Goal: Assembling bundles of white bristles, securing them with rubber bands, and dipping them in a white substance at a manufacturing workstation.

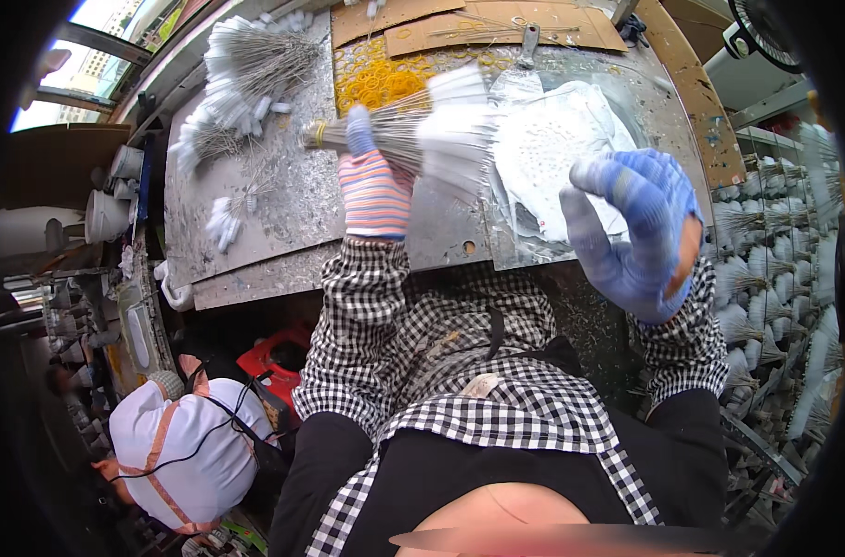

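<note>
A: In the head view, where's the bundle?

B: The white-tipped wire bundle (pixel 406 136) is over the middle of the work table (pixel 283 204), toward the far edge; I can't tell whether it touches the top. The left hand (pixel 376 190) is wrapped round its stems, and a yellow band (pixel 319 134) circles the stem end.

A: And the right hand (pixel 641 218)?

B: Well apart from it, by the near right corner, partly in front of the white sheet (pixel 554 153). Its fingers curl toward the thumb with a gap between. I see nothing in them, though something thin could be missed.

A: How would you hold that bundle well?

B: By the stems only, so the white ends don't get crushed. Snug, not hard: thin wires probably bend and splay. I'd want the stem ends level, too.

A: Anything to mind nearby?

B: The yellow rings (pixel 381 85) near the far edge could snag the wires. The loose stems (pixel 260 56) at the far left corner are best not mixed in.
</note>
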